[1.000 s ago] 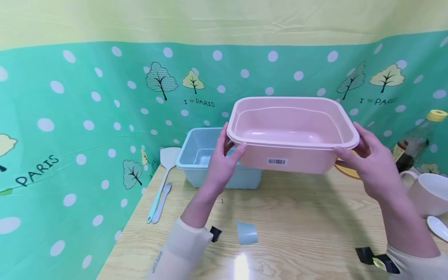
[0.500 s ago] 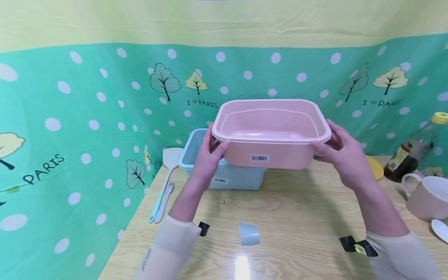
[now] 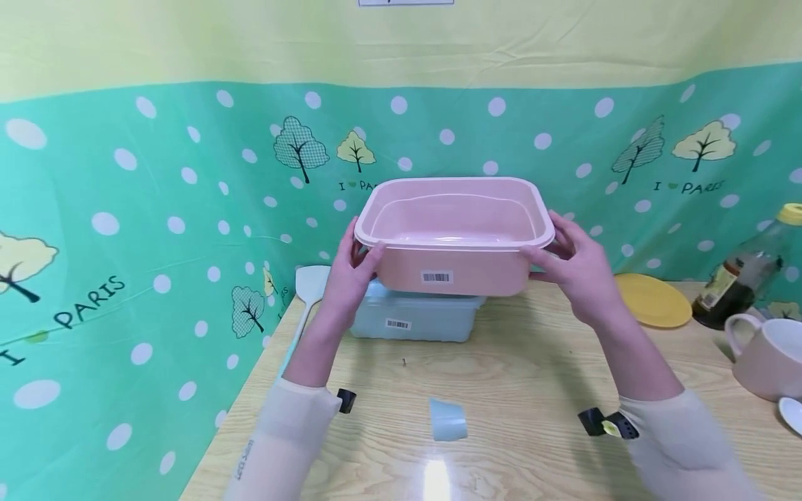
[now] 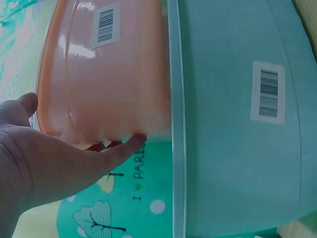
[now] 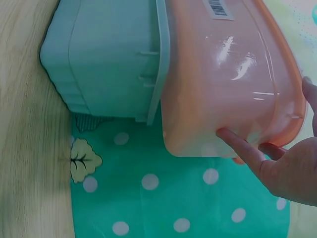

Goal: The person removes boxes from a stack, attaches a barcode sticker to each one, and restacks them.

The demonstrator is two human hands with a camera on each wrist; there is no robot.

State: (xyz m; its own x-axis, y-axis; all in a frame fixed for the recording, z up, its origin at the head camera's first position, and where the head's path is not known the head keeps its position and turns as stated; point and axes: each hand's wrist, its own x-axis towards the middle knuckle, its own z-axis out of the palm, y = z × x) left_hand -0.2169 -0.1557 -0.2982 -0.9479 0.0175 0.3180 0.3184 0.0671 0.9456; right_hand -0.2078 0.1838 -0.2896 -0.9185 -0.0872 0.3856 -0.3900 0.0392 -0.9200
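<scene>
Both hands hold a pink plastic basin [image 3: 454,271] by its short ends, its open top tipped toward the head camera. The left hand [image 3: 347,282] grips the left end, thumb over the rim and fingers under it. At the opposite end the right hand [image 3: 579,271] holds it the same way; its fingers lie along the basin's wall [image 5: 228,99] in the right wrist view. Right below stands a light blue basin [image 3: 432,320] on the table, its rim [image 4: 178,148] close to the pink basin's underside in the left wrist view. The pink basin hides most of the blue one's opening.
A small pale blue cup [image 3: 448,420] lies on the table in front. On the left, a white-headed spatula [image 3: 311,282] lies partly behind the left arm. To the right are a yellow plate [image 3: 651,300], a dark sauce bottle [image 3: 729,289], a mug [image 3: 771,358] and a white spoon [image 3: 792,415].
Both hands have carried the pink basin leftward, from beside the blue basin to over it. The yellow plate has come into fuller view, and the left arm now covers the fork.
</scene>
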